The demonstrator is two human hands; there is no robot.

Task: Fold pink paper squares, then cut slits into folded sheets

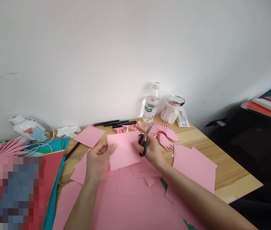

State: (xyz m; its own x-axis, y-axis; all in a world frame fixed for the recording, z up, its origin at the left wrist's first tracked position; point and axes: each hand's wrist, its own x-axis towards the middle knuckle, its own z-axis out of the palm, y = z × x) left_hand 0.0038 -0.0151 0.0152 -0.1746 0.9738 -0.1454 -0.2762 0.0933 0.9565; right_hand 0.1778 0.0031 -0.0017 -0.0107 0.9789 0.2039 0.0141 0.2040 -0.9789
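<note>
Held up above the table is a square of pink paper [123,150]. My left hand [99,158] pinches its left edge, thumb on the near face. A pair of black-handled scissors [143,145] hangs on the fingers of my right hand [152,150], blades pointing up and away from the paper. That hand also touches the paper's right edge; how firmly it grips there I cannot tell. Below both hands lie overlapping pink sheets [130,201]. Just beyond my right hand sits a fan of folded pink pieces [165,131].
At the wall stand a water bottle [151,105] and a white mug [170,110]. Several black pens [115,123] lie left of them. A white bottle [31,128], cables and a red folder [54,164] crowd the left. More pink sheets [195,166] lie near the table's right edge.
</note>
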